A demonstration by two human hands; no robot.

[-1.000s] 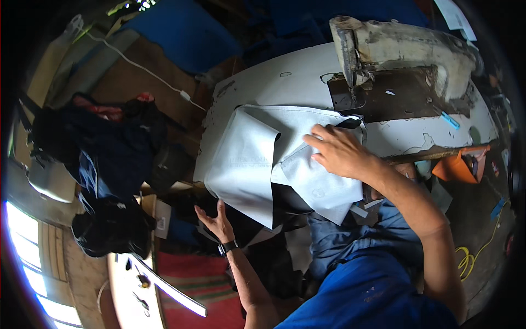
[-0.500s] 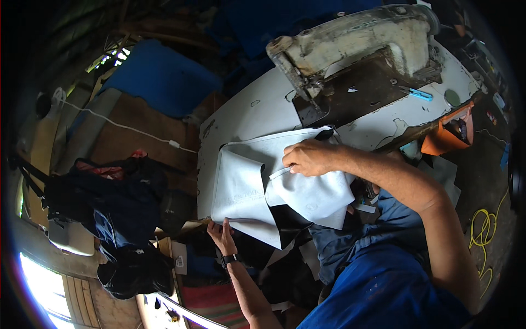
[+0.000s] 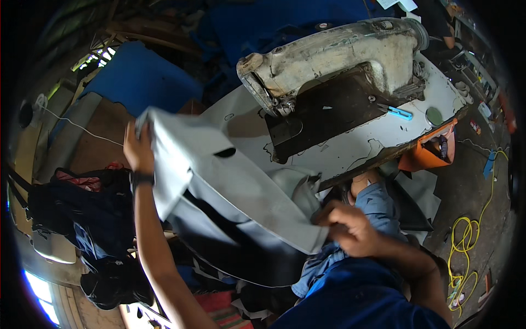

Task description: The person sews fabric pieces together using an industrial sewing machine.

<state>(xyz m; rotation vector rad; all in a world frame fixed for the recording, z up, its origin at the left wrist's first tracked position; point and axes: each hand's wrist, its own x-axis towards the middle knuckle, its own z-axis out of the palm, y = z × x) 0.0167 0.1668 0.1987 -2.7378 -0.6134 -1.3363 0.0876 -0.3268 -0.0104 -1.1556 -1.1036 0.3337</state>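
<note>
A large stitched cover of pale grey and black sheet material [image 3: 241,181] is stretched aslant between my hands, in front of the sewing machine [image 3: 339,57]. My left hand [image 3: 139,151] is closed on its raised upper left end, slightly blurred. At the lower right, my right hand [image 3: 353,227] has its fingers bent in around the cover's other end, above my lap. A dark oval hole shows in the pale part. The black part hangs beneath, and a fold of the cover touches the front of the white table [image 3: 345,156].
Blue thread snips [image 3: 400,113] and a round greenish lid [image 3: 434,115] lie on the table. An orange pouch [image 3: 424,156] hangs at its front edge. Yellow cord [image 3: 463,236] coils on the floor at right. Dark bags [image 3: 87,219] stand at left.
The cover has been lifted off the table and spread out. My left hand rose with one end; my right hand came down and toward my lap with the other. The view shifted slightly.
</note>
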